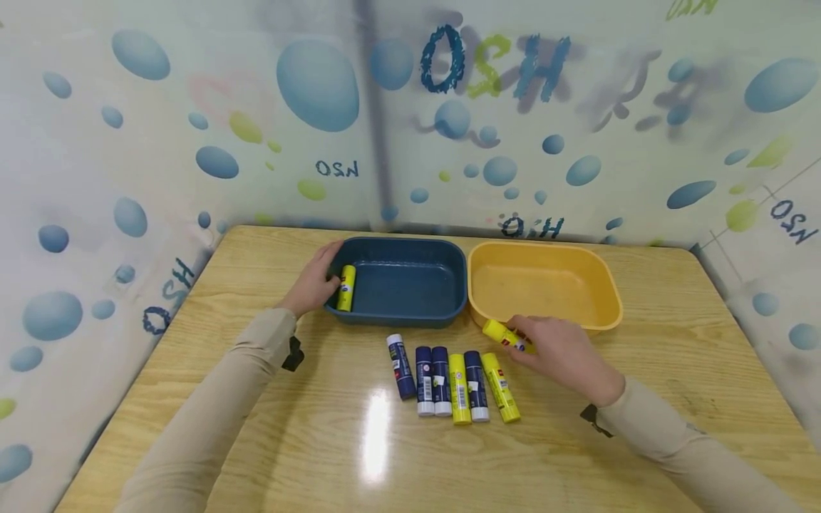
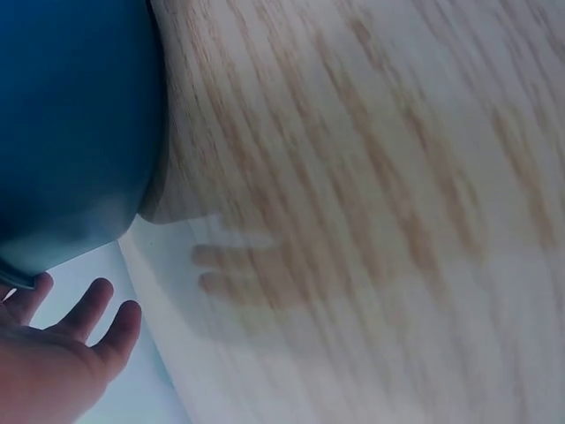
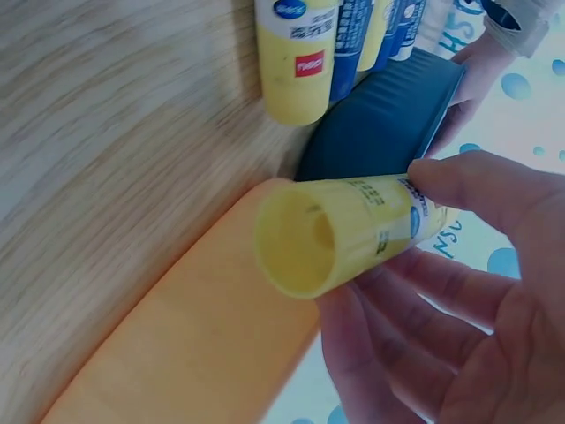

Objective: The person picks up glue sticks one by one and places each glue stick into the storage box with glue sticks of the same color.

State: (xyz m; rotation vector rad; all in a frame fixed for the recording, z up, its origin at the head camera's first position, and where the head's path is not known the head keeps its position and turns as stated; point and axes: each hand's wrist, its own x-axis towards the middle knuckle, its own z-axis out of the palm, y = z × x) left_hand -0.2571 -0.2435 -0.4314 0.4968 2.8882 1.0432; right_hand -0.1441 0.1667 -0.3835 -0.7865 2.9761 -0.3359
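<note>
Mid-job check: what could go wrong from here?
The held yellow glue stick, pinched in the right hand by the front rim of the orange tray, might catch there or slip.

The row of glue sticks lies loose on the table; being round, some could roll if brushed.

The left hand touches the blue tray; a tug might jostle the yellow stick inside.

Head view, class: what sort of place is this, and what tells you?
Perhaps an indoor craft or activity corner: a table against a patterned wall, with glue sticks lying on it.
</note>
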